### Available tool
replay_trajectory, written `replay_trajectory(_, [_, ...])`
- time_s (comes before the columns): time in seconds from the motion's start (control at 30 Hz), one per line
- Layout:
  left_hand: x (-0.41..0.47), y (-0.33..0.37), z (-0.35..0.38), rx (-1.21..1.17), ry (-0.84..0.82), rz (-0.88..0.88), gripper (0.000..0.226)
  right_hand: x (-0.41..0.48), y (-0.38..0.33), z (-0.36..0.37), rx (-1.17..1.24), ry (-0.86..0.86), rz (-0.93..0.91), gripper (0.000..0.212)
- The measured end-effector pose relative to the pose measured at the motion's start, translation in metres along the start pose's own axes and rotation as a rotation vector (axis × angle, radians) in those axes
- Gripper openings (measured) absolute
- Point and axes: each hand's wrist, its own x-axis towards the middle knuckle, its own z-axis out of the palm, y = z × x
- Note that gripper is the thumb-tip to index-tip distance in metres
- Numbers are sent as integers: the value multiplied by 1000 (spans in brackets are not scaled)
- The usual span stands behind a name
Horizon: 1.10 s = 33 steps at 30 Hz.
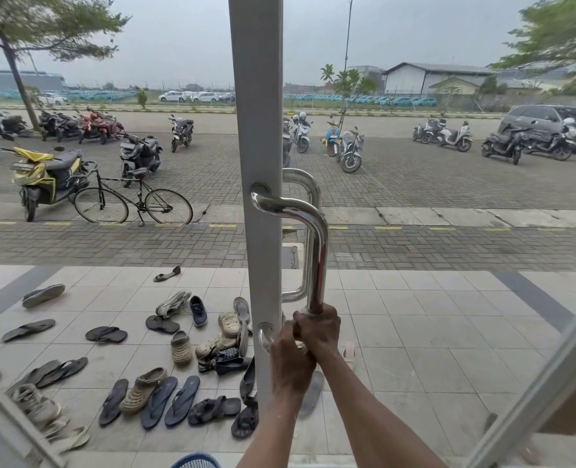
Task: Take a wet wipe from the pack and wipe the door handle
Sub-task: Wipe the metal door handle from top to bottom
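Observation:
A polished chrome door handle (pixel 315 251) is fixed to the grey door frame (pixel 261 130) in the middle of the head view. My right hand (pixel 317 327) is closed around the lower end of the handle's upright bar. A thin pale sliver of the wet wipe (pixel 302 311) shows at this hand's upper edge; the rest of it is hidden under the fingers. Just below and to the left, my left hand (pixel 291 361) grips the handle's lower bend, near its mount (pixel 263 334). The two hands touch. The wet wipe pack is not in view.
A matching handle (pixel 305 184) sits on the outer side of the glass. Several sandals and shoes (pixel 165 369) lie on the tiled porch outside. A slanted door frame (pixel 550 383) crosses the lower right. A blue meshed object (pixel 195 462) peeks in at the bottom edge.

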Motion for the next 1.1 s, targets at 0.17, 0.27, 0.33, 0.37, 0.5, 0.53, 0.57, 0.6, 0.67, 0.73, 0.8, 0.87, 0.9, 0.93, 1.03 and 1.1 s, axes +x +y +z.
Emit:
replay_trajectory(0.17, [-10,-11,7,-30,27,-71,24,-2,14,3,20,-17,18,27])
replay_trajectory(0.27, [-13,-14,10,5,51,-106,17,-5,22,3,49,-29,25,12])
replay_trajectory(0.33, [-12,-16,12,6,63,-112,15,-3,23,2,63,-35,20,9])
replay_trajectory(0.37, [-12,-15,12,13,67,-115,13,-2,22,1,56,-41,20,9])
replay_trajectory(0.5, [-4,-11,8,39,81,-111,12,0,13,-2,5,-52,7,25])
replay_trajectory(0.53, [-2,-7,7,47,92,-105,13,0,9,-4,-9,-49,3,28])
replay_trajectory(0.57, [0,0,4,56,104,-96,14,1,3,-6,-20,-45,0,27])
replay_trajectory(0.6, [3,6,2,66,117,-83,13,2,-1,-7,-21,-41,1,25])
replay_trajectory(0.67, [8,17,-4,81,128,-72,11,1,-11,-11,-22,-24,-5,21])
replay_trajectory(0.73, [10,23,-6,78,139,-72,12,1,-17,-12,-26,-15,-12,17])
replay_trajectory(0.8, [9,24,-6,60,138,-69,14,-1,-18,-12,-26,-13,-13,17])
replay_trajectory(0.87, [8,20,-3,41,132,-56,15,-1,-15,-10,-31,-7,-14,20])
replay_trajectory(0.9, [6,18,-2,36,140,-55,14,-1,-12,-8,-36,-6,-14,20])
replay_trajectory(0.93, [5,17,-1,35,146,-53,14,-1,-10,-7,-37,-8,-14,20])
replay_trajectory(1.03, [0,8,4,60,111,-67,16,-2,1,-4,-49,-20,3,20])
replay_trajectory(1.1, [-4,6,4,60,97,-104,16,-1,8,-2,-70,-31,13,19])
